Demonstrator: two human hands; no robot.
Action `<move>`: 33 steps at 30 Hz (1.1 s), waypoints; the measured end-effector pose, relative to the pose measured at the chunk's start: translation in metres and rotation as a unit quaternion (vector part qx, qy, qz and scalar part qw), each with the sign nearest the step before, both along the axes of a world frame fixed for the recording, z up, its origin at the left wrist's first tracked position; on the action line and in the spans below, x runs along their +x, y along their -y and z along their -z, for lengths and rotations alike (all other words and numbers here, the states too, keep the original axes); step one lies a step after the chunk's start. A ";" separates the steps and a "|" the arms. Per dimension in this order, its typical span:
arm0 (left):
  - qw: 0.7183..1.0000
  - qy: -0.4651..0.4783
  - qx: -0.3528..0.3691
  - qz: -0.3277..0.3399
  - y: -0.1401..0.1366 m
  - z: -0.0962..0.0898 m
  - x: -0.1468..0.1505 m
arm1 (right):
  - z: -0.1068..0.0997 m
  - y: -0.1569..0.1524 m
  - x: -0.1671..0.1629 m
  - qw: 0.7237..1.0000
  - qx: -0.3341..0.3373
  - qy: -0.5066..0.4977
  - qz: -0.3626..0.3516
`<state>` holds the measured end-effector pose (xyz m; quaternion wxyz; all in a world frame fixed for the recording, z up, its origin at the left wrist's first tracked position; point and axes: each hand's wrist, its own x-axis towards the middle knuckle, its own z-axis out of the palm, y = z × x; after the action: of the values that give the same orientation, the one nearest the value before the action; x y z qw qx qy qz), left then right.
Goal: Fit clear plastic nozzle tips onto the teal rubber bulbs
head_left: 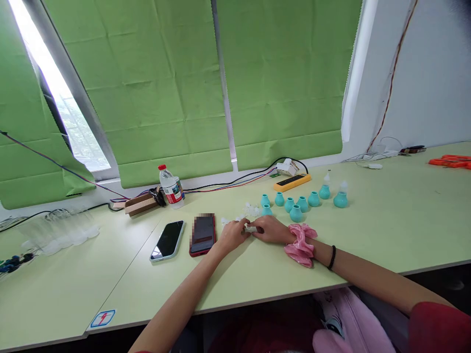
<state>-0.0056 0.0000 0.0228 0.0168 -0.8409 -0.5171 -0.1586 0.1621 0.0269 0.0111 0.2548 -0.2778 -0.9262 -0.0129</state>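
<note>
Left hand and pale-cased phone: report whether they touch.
Apart: the head view shows the red-cased phone and bare tabletop between the left hand and the pale-cased phone.

Wristwear, right: glossy pink gathered-fabric scrunchie [300, 245]
Jewellery, right: slim black beaded bracelet [332, 257], elbow-side of the scrunchie
Clothing, right: dark-red fabric sleeve [437, 326], well beyond the scrunchie

Red-cased phone [202, 240]: partly pixelated, screen content illegible. Right of the phone, fingers [239, 225] of the left hand [231, 236] and right hand [273, 229] largely cover a small pale piece [250, 229]; exact shape undetermined. Whitish bits [252, 210], also right of the phone: too small to identify. Far right of it, an orange-handled tool [451, 160] is cut off by the picture's edge. Far left, dark items [14, 264] likewise.
</note>
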 end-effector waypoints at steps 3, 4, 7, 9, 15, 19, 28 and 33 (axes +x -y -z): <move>1.000 -0.002 0.001 0.000 0.000 0.000 -0.001 | 0.000 0.000 0.000 1.000 -0.002 0.003 0.004; 1.000 -0.003 0.002 0.002 0.000 0.000 -0.001 | 0.000 0.000 -0.001 1.000 -0.003 0.005 0.005; 1.000 -0.004 0.001 0.008 -0.001 0.001 -0.002 | 0.000 0.000 -0.001 1.000 -0.003 0.007 0.005; 1.000 -0.005 -0.003 0.010 -0.002 0.001 -0.002 | 0.000 0.000 -0.001 1.000 -0.001 0.007 0.004; 1.000 0.002 -0.007 0.014 -0.001 -0.001 -0.001 | 0.000 0.000 -0.001 1.000 0.009 0.016 0.007; 1.000 0.005 -0.011 0.008 0.000 -0.002 -0.001 | 0.000 -0.001 -0.001 1.000 0.013 0.023 0.007; 1.000 0.001 -0.005 0.009 -0.001 0.000 -0.001 | 0.001 -0.002 -0.001 1.000 0.010 0.023 -0.001; 1.000 0.001 0.003 -0.004 0.000 -0.001 0.000 | 0.001 -0.002 0.001 1.000 0.014 -0.017 -0.005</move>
<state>-0.0053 -0.0001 0.0238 0.0192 -0.8384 -0.5204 -0.1608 0.1627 0.0289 0.0103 0.2739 -0.2701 -0.9228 -0.0197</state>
